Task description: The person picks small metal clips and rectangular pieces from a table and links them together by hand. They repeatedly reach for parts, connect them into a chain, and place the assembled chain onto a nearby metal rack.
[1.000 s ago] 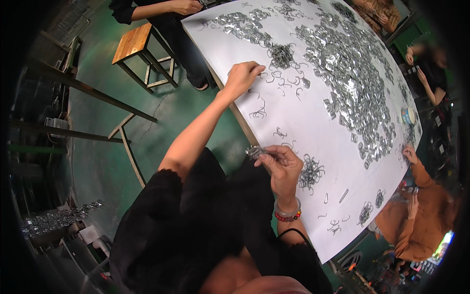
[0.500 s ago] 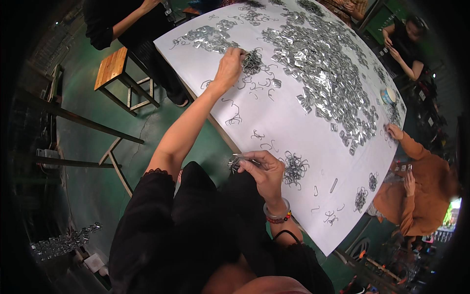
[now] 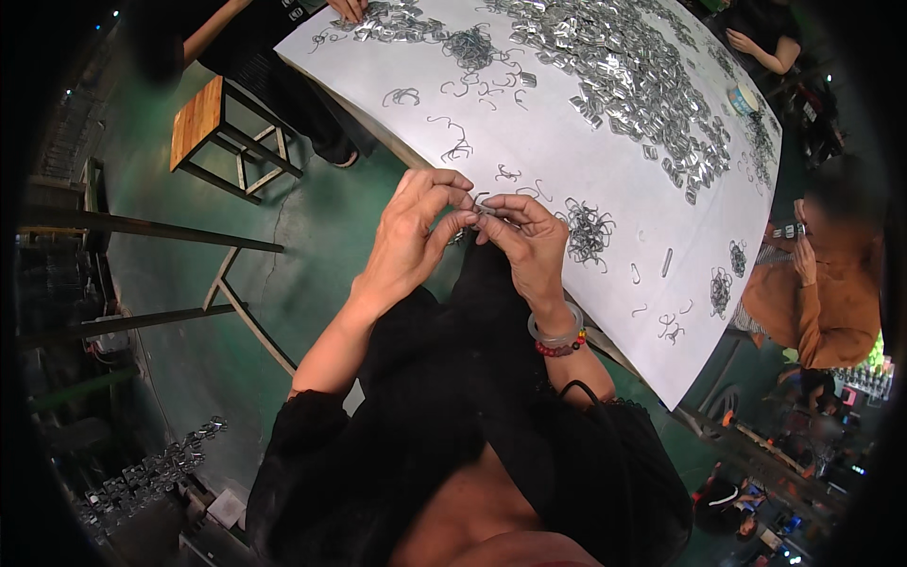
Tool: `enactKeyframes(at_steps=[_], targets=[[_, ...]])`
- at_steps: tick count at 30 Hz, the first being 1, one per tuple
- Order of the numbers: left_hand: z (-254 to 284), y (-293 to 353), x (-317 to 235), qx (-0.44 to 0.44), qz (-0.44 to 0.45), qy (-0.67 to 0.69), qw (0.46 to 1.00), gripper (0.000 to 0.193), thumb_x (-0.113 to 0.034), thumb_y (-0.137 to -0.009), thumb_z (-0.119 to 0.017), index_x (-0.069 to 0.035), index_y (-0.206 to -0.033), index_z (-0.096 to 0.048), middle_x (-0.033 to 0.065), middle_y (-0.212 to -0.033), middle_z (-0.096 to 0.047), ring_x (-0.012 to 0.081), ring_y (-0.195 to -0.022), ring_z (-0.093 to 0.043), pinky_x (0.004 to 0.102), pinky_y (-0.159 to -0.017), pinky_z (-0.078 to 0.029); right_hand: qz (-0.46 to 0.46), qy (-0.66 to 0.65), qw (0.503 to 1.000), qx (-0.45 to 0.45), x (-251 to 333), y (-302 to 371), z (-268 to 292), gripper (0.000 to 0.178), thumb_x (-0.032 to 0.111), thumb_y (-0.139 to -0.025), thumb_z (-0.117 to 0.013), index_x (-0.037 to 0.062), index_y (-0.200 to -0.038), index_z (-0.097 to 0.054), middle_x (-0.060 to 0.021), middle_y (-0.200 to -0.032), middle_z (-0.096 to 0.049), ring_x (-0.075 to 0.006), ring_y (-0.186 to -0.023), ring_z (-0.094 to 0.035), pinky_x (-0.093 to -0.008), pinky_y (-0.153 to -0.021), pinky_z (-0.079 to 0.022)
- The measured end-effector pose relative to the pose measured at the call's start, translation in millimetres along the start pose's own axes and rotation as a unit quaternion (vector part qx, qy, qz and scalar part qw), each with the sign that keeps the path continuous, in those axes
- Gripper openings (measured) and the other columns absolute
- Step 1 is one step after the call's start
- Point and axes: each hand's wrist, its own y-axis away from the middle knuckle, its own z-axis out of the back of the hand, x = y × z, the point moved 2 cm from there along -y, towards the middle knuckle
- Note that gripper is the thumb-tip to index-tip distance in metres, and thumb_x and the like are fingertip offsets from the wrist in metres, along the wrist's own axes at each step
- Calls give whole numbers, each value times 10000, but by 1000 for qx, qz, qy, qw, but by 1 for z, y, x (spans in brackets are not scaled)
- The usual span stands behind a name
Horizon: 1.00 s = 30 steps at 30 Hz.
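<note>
My left hand point(image 3: 413, 227) and my right hand point(image 3: 529, 248) meet just off the near edge of the white-topped table point(image 3: 605, 283). Between the left fingertips is a small bent wire hook point(image 3: 482, 197). Pinched in the right fingers is a thin grey metal piece point(image 3: 489, 210), partly hidden by the fingertips. Small shiny bits show below the hands; I cannot tell how they hang together. Right of my right hand lies a tangled pile of wire hooks point(image 3: 588, 233). Another hook pile point(image 3: 470, 47) sits farther off, with loose hooks around it.
Flat silvery metal buckles point(image 3: 624, 90) spread across the table's far part. A round tub point(image 3: 744, 100) stands at the right. Co-workers sit or stand around the table, one in an orange top point(image 3: 822, 312). A wooden stool point(image 3: 200, 123) is on the green floor to the left.
My left hand has come back from the far hook pile to my right hand. My right hand has risen slightly with its metal piece. The view has shifted.
</note>
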Motion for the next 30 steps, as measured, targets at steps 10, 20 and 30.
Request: enactKeyframes(at_steps=[10, 20, 30], targets=[[-12, 4, 14, -19, 45, 42, 998, 124, 5, -796, -645, -1, -897, -574, 110, -924, -630, 260, -842, -599, 329, -733, -479, 43, 58, 997, 32, 2, -7, -2, 151, -69, -798, -653, -48, -947, -650, -77, -924, -612, -115, -743, -624, -221, -624, -537], [-17, 8, 18, -5, 145, 166, 975, 60, 48, -853, -579, 22, -891, -542, 117, -881, -648, 182, -856, -625, 305, -783, -494, 116, 652, 722, -201, -11, -191, 216, 311, 250, -821, -663, -51, -895, -682, -242, -849, -601, -308, -702, -625, -386, -661, -506], [-17, 19, 21, -64, 97, 204, 972, 101, 70, -803, -626, 20, -881, -586, 106, -863, -646, 199, -805, -628, 292, -727, -497, 22, 349, 920, -180, -8, -169, 158, 191, 58, -745, -740, -43, -853, -619, -108, -734, -656, -121, -615, -620, -230, -582, -515]])
